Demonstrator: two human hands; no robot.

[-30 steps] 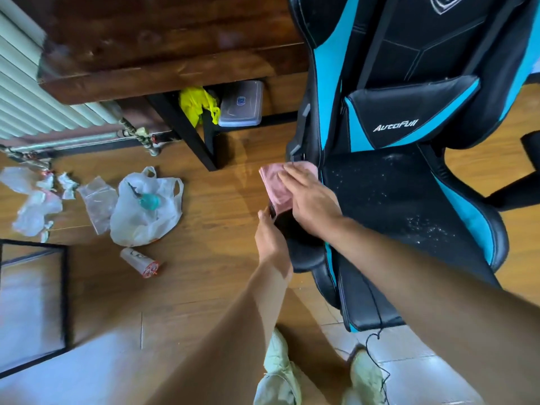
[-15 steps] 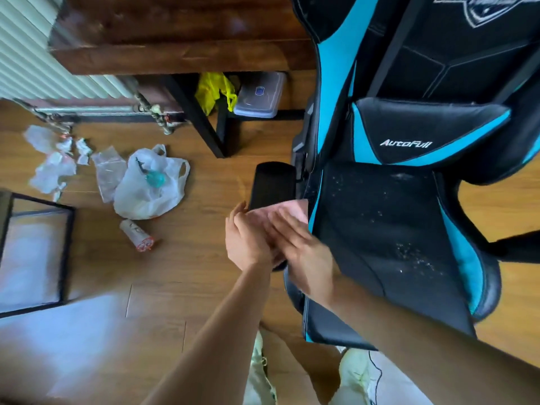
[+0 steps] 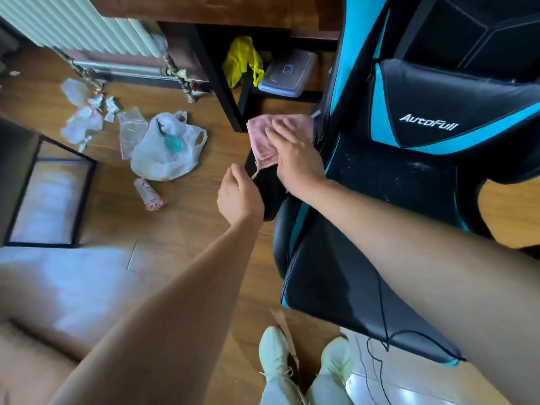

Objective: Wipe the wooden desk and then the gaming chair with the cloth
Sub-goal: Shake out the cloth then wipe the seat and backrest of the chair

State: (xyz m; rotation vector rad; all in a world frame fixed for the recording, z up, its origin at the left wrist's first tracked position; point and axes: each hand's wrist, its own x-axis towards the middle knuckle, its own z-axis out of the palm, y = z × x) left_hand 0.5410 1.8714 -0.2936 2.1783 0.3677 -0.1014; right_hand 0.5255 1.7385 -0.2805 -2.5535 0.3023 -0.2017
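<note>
The head view shows one pink cloth (image 3: pixel 270 138), folded and fuzzy, lying on the black armrest (image 3: pixel 263 185) of the one black-and-blue gaming chair (image 3: pixel 394 176), near the wooden worktop (image 3: pixel 204 10). Two hands show. The right hand (image 3: pixel 298 159) presses the cloth with straight fingers. The left hand (image 3: pixel 239 194) sits just beside, fingers curled; I cannot tell whether they hold anything.

My right grip (image 3: pixel 295 159) presses the pink cloth (image 3: pixel 263 138) flat on the black armrest (image 3: pixel 268 197) of the gaming chair (image 3: pixel 394 182); my left grip (image 3: pixel 238 195) curls just beside it.
</note>
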